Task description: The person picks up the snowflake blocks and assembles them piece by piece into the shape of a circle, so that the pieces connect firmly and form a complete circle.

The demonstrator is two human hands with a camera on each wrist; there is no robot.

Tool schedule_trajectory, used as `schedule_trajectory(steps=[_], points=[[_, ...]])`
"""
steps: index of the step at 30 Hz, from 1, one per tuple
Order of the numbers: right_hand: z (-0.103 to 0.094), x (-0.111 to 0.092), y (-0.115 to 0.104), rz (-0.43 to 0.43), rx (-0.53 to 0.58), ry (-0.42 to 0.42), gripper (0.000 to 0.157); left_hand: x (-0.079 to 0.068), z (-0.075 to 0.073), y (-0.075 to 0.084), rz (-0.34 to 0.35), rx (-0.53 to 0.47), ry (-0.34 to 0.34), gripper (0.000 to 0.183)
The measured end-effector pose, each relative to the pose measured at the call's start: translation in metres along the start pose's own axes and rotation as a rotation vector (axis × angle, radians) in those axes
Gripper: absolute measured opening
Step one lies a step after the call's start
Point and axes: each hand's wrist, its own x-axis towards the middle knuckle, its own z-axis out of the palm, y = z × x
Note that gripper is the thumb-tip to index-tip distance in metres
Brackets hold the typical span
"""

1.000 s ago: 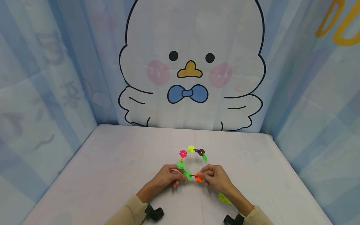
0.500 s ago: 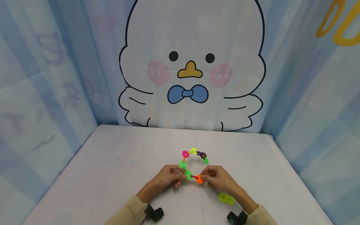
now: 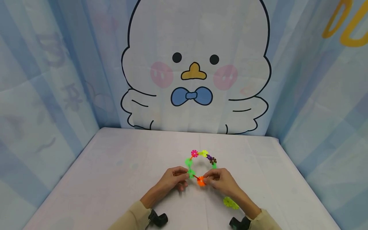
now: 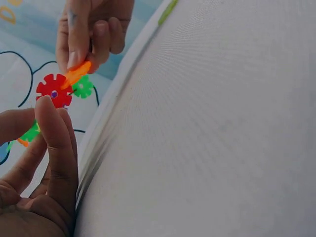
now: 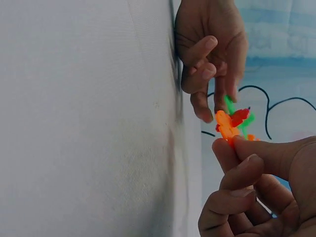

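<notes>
A ring-like chain of plastic interlocking discs in several colours is held up over the table. My right hand (image 3: 222, 180) pinches the orange disc (image 3: 201, 181) between thumb and finger. Slotted into it is a red disc (image 4: 54, 91), seen almost edge-on in the head view. On the other side, my left hand (image 3: 175, 179) pinches the lower green disc (image 3: 191, 174) at its fingertips. Another green disc (image 3: 188, 162), a pink disc (image 3: 194, 153), a yellow disc (image 3: 204, 153), a purple disc (image 3: 209, 157) and a brown disc (image 3: 213, 160) continue round to a green disc (image 3: 214, 165) near the right hand.
Yellow-green discs (image 3: 231, 203) lie on the white-covered table (image 3: 129, 159), partly behind the right forearm. Printed curtains (image 3: 195, 115) stand at the back and sides. Black wrist cameras (image 3: 158, 218) are strapped at both sleeves.
The far part of the chain has swung right, bringing its green end disc close to the right hand. The left hand has risen slightly; the right has shifted a little left since half a second ago.
</notes>
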Motion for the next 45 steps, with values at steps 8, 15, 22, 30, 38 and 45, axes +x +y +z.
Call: schedule_trajectory(steps=[8, 15, 22, 30, 38, 45], points=[[0.017, 0.004, -0.009, 0.002, 0.027, 0.09, 0.018, -0.002, 0.003, 0.0, 0.02, 0.043, -0.058, 0.03], [0.028, 0.006, -0.01, -0.02, 0.025, 0.087, 0.014, -0.005, 0.002, 0.0, 0.007, 0.046, -0.051, 0.031], [0.03, 0.008, -0.008, -0.029, 0.022, 0.075, 0.015, -0.006, 0.001, 0.0, -0.004, 0.013, -0.068, 0.03], [0.011, 0.001, -0.007, -0.018, -0.038, -0.023, 0.02, -0.004, 0.0, -0.001, -0.001, 0.018, -0.061, 0.027], [-0.034, -0.02, 0.007, 0.061, -0.244, -0.102, 0.015, -0.004, 0.002, 0.0, -0.015, 0.027, -0.046, 0.028], [-0.061, -0.04, 0.021, 0.031, -0.348, -0.202, 0.012, -0.004, 0.001, 0.0, -0.024, 0.038, -0.038, 0.029]])
